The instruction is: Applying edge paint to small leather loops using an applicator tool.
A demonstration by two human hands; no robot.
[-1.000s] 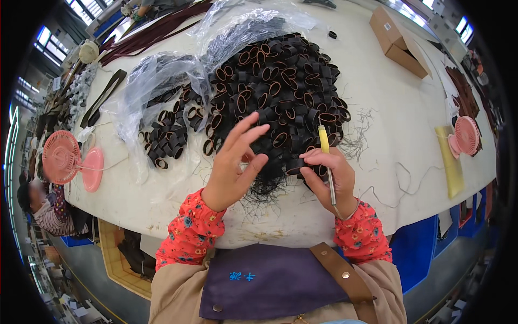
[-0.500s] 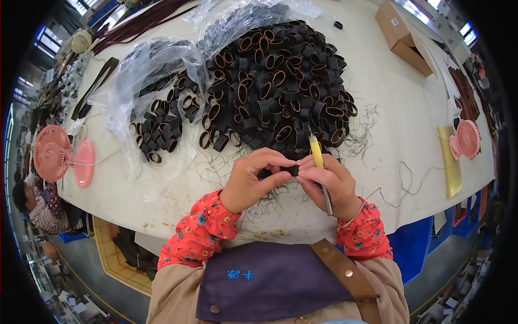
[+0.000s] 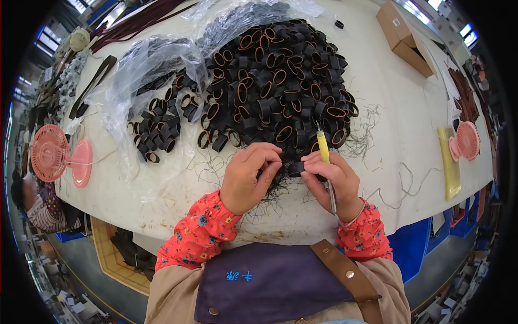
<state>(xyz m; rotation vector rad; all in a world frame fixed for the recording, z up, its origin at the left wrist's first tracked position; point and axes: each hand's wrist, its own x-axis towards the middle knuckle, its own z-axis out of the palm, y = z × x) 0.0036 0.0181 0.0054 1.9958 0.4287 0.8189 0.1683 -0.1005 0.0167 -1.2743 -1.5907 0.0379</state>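
My right hand (image 3: 337, 182) pinches a small black loop (image 3: 295, 169), a strap ring like those in the pile, between thumb and fingers. The same hand also keeps a slim pen-like tool (image 3: 323, 147), with a yellow sleeve, metal shaft and thin pointed tip, tilted away from me. Left of the loop and apart from it, my left hand (image 3: 243, 177) has its thumb and fingertips drawn together; whatever lies between them is too small to make out. Just beyond both hands rises a big pile of black loops (image 3: 270, 92) with tan inner edges. Loose dark threads (image 3: 276, 190) lie beneath my hands.
Clear plastic bags (image 3: 121, 108) partly cover more loops on the left. Pink fans (image 3: 49, 151) stand on both sides. At the right are a cardboard box (image 3: 402, 40) and a yellow sleeve-like packet (image 3: 449, 164). A person (image 3: 46, 208) sits at far left.
My left hand has come away from the loop, moving slightly left. The loop stays in my right hand, which has shifted a little right with the tool.
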